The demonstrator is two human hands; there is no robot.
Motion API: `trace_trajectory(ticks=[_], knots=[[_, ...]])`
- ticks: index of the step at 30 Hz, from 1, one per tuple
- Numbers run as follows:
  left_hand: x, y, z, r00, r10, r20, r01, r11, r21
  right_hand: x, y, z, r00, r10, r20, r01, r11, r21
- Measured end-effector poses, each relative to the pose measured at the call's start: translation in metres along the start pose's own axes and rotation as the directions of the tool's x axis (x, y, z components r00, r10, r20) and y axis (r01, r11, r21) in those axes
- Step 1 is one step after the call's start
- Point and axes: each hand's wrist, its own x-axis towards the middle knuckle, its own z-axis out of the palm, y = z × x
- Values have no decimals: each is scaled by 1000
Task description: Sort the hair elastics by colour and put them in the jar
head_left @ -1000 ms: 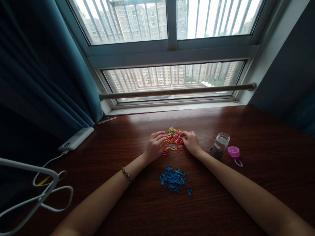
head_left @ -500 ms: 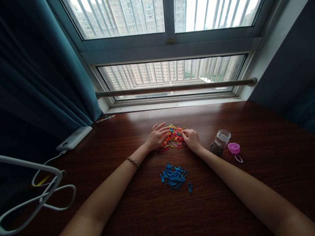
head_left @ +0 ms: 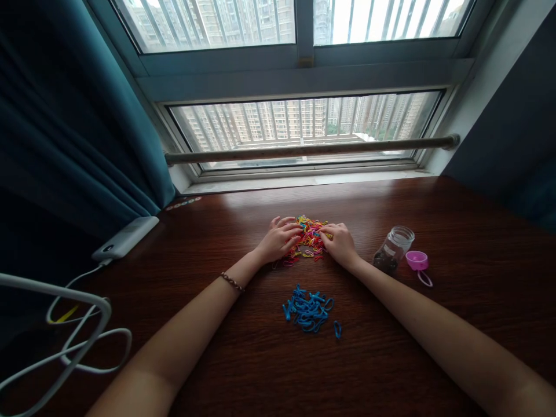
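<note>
Left hand (head_left: 278, 240) and right hand (head_left: 341, 243) rest on the mixed bands (head_left: 309, 238) mid-table; any pinch is indiscernible — light, stretchy, best pinched singly.

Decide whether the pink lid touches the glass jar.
Apart. The head view shows dark table between the pink lid and the glass jar.
</note>
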Motion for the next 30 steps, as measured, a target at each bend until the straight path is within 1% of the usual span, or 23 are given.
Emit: trace_trajectory(ticks=[3,5,7,10,14,18,22,24,26,30], knots=[[0,1,-1,1000,2,-25,-2,1000,-5,0,0,1,998,-23,65,22,1000,21],[0,1,-1,999,10,-45,-11,1000,-8,0,0,1,997,-25,71,23,999,30],[1,1,-1,998,23,-66,-23,1000,-11,0,1,1,999,-17,44,16,999,36],[2,-1,0,994,35,-105,-37,999,-19,1,2,0,1000,9,-29,-8,999,51],[1,-3,1,990,32,-141,-37,999,-31,0,-1,-1,994,22,-110,-6,990,143],[1,-2,1,994,23,-105,-26,999,-22,-1,-4,-3,990,2,-142,29,976,214],[1,0,0,999,40,-1,-40,999,-12,-2,-5,-4,988,-15,-156,53,968,244],[1,0,0,999,38,28,-38,999,-8,-2,-4,-4,987,-17,-160,59,964,258],[1,0,0,999,29,28,-29,1000,-8,-2,-4,-4,987,-11,-158,54,961,272],[1,-1,0,999,31,-22,-32,999,-23,-1,-4,-4,988,14,-151,28,963,270]])
